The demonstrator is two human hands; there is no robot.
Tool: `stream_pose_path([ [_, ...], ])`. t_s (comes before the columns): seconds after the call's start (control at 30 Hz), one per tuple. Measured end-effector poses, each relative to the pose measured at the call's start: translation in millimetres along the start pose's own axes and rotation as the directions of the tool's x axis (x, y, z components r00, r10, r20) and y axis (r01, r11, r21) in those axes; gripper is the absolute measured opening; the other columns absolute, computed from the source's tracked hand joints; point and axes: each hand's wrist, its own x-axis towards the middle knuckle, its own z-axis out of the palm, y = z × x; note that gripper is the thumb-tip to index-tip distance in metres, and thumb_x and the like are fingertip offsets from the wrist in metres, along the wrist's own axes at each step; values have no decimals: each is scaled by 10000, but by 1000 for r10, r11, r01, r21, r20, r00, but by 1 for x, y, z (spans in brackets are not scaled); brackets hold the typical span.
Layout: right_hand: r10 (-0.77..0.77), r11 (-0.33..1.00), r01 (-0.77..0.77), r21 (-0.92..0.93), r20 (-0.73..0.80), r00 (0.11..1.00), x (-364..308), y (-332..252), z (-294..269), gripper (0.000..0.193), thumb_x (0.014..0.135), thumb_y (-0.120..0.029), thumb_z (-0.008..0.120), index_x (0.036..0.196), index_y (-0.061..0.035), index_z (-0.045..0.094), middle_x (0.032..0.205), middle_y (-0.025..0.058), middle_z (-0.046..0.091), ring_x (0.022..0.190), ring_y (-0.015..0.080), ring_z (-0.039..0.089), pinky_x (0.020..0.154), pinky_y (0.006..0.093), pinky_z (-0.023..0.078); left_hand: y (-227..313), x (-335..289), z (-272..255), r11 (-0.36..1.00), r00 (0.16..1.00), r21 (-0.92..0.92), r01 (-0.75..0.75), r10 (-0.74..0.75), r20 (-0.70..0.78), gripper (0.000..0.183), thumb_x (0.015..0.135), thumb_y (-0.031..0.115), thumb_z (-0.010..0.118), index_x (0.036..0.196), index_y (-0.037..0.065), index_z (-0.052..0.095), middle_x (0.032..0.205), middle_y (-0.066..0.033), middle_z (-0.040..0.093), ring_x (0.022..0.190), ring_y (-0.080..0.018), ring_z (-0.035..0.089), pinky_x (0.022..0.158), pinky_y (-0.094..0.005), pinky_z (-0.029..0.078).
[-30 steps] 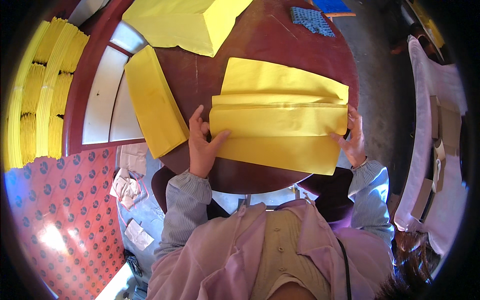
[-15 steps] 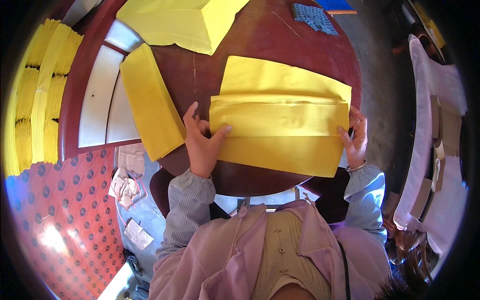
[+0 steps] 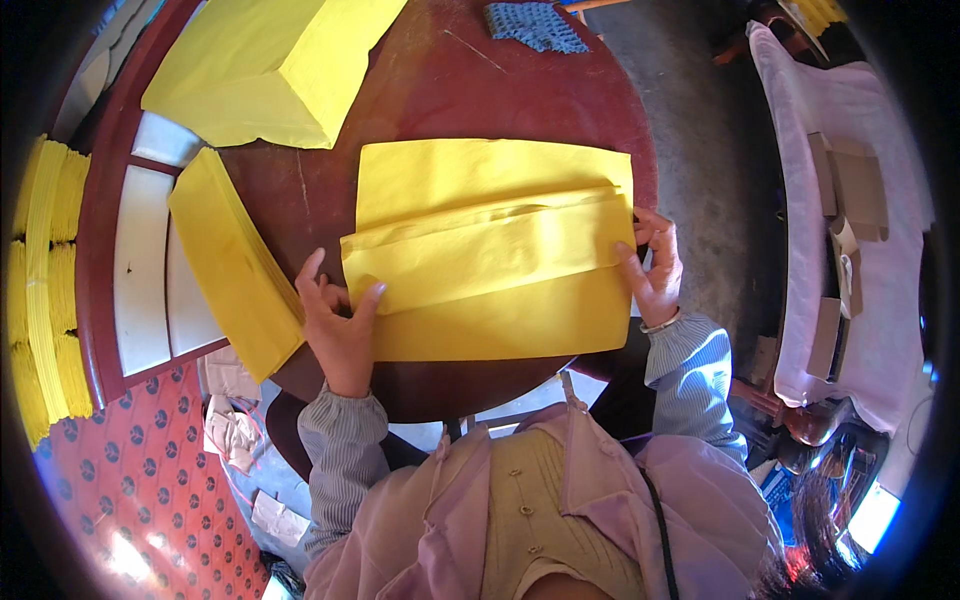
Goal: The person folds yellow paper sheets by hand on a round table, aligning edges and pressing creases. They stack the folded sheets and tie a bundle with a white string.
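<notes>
A folded band of yellow paper [image 3: 480, 254] lies across a wider yellow sheet [image 3: 530, 325], whose upper and lower parts stick out beyond it. My left hand [image 3: 340, 330] pinches the band's left end, thumb on top and fingers partly behind. At the other end, my right hand [image 3: 655, 270] grips the band with its thumb in front, the fingers partly hidden behind the edge. The band slants, its right end farther from me than its left. I cannot tell how many layers are in it.
A folded yellow paper stack [image 3: 235, 260] lies at the left of the dark red round table [image 3: 450, 95]. Behind it are a large yellow paper piece [image 3: 250, 75] and a blue knitted cloth [image 3: 535, 27]. Bundled yellow paper [image 3: 45, 290] stands far left; a pink-draped surface [image 3: 800, 250] holds cardboard pieces.
The whole view has shifted, so the table things appear farther left and turned. The band now slants more across the sheet beneath it. Both hands still hold its ends.
</notes>
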Motion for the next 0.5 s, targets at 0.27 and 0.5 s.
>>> stream_pose_path([
  [0.27,-153,986,161,-31,184,971,3,4,-10,589,818,-219,899,1256,-56,542,1506,195,526,1335,316,554,1141,448,417,-9,0,-20,979,962,-178,-96,138,237,990,813,12,805,1638,69,261,885,-30,626,833,-139,589,880,-280,478],
  [0.5,-67,993,82,-80,173,983,6,6,-9,732,863,-146,840,1486,-87,460,1410,137,602,1266,270,602,1149,451,418,-15,1,-20,993,973,-99,-60,80,215,976,857,28,793,1641,52,213,940,-69,700,925,-141,657,951,-296,481],
])
